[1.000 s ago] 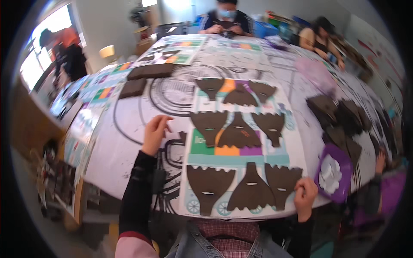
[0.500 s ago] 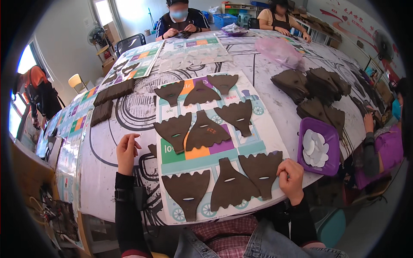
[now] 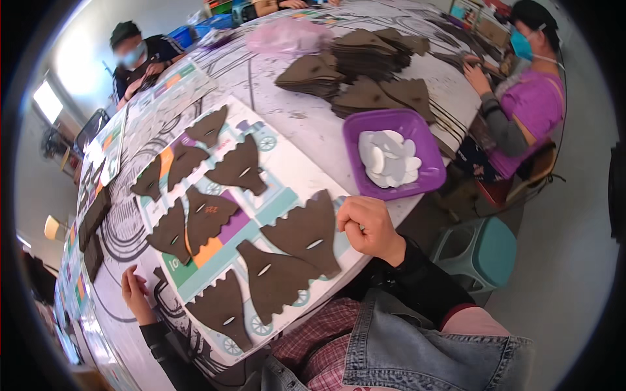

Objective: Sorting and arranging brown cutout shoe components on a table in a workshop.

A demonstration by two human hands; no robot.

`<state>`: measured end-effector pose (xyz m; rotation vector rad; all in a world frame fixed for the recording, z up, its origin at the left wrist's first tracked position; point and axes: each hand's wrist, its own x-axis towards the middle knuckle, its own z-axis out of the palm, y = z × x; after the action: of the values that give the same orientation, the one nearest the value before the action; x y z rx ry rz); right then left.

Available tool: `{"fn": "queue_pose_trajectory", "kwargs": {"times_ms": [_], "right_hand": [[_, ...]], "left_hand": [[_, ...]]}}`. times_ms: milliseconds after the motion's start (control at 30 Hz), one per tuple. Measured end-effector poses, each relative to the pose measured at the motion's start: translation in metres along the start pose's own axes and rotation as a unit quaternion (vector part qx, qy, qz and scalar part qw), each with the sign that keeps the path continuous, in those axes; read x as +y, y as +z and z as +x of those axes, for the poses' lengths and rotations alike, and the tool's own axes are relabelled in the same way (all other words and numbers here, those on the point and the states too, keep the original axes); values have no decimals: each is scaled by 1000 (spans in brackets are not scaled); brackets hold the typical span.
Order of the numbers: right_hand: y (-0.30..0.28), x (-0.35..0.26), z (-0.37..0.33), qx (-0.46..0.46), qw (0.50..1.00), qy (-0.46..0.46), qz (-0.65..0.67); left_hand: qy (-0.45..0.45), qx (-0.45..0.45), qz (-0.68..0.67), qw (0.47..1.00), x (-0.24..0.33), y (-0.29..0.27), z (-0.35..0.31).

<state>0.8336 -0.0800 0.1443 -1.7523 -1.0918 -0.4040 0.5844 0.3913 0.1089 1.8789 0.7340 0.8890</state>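
Several dark brown fan-shaped pieces [image 3: 287, 280], each with a wavy edge and a small slit, lie in rows on a printed sheet [image 3: 274, 212] with coloured blocks and wheel pictures. My left hand [image 3: 135, 293] is beside the sheet's left edge, fingers loosely curled but apart, holding nothing. Closed in a fist, my right hand [image 3: 372, 228] is at the sheet's right edge, close to a brown piece [image 3: 306, 234]; nothing shows sticking out of it. Beyond that hand stands a purple basket [image 3: 427, 173] with flat white ovals [image 3: 388, 159] in it.
Stacks of brown pieces [image 3: 375, 52] lie behind the basket, near a pink plastic bag [image 3: 287, 36]. More stacks [image 3: 94, 218] lie at left. A co-worker in purple [image 3: 535, 104] sits at right, another person [image 3: 140, 62] at far left. A teal stool [image 3: 479, 251] stands beside the table.
The view has swung to the right, so the sheet and basket appear turned and shifted left. Both my hands stay beside the sheet. The pieces keep their layout.
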Motion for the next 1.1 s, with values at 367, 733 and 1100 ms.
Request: {"fn": "queue_pose_trajectory", "kwargs": {"times_ms": [367,733,1100], "right_hand": [[-148,31,-92,226,960,136,-94],[-200,41,-136,266,952,108,-109],[-153,60,-146,214,962,160,-60]], "left_hand": [[58,-58,14,997,153,66,-67],[142,-140,60,978,237,133,-114],[89,-242,93,962,244,160,-188]]}}
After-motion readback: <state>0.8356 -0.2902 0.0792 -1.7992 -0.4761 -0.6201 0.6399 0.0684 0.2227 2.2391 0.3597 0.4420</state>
